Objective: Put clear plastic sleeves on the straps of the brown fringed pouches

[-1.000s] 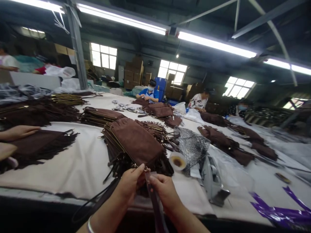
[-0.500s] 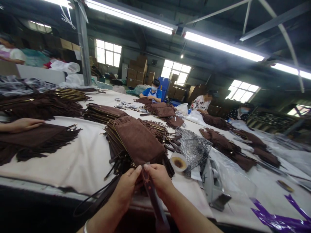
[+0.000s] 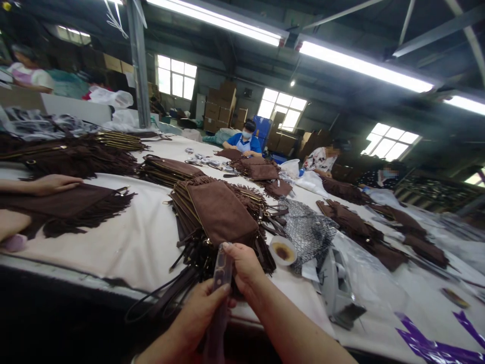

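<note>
A dark strap in a clear plastic sleeve [image 3: 222,273] hangs upright in front of me at the table's edge. My right hand [image 3: 245,267] pinches its top end between thumb and fingers. Lower down, my left hand [image 3: 200,309] is closed around the same strap, thumb across its front. Just beyond my hands lies a pile of brown fringed pouches [image 3: 223,210] with gold zips. Dark wrist straps [image 3: 189,265] and a thin loop spill from the pile's near side. What the strap's lower end joins is hidden.
Right of the pile stand a small bowl of brown residue [image 3: 283,251], grey bubble wrap [image 3: 308,230] and a tape dispenser [image 3: 337,288]. Purple plastic [image 3: 428,341] lies at front right. At left, a co-worker's hand [image 3: 56,184] rests on another fringed pouch. More people sit beyond.
My left hand has slid down the strap from its top end, while my right hand still pinches the top. The view has shifted slightly left.
</note>
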### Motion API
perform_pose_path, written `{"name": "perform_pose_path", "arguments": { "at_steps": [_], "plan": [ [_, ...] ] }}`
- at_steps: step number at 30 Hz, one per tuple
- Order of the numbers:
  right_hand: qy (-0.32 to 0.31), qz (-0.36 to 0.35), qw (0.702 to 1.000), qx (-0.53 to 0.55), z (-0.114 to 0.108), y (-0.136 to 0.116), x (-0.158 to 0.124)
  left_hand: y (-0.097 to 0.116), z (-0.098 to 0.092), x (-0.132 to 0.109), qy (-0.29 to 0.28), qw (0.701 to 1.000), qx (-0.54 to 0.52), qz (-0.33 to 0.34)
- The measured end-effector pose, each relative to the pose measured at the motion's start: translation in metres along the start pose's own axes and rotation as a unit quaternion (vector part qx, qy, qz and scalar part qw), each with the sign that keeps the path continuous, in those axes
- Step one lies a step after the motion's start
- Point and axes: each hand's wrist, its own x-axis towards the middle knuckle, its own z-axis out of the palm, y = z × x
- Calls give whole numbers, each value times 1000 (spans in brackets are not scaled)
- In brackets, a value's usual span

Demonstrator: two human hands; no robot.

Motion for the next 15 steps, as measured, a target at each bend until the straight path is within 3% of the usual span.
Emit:
{"name": "perform_pose_path", "arguments": {
  "at_steps": [5,10,15],
  "plan": [
    [-3,4,1000,8,-1,-4,7,5,-27,-12,-1,993,116,11],
    [15,10,1000,2,-5,0,13,0,-57,-38,-81,988,124,-37],
    [28,2,1000,-14,-7,3,15,-7,-80,-77,-154,981,55,-106]
  ]
}}
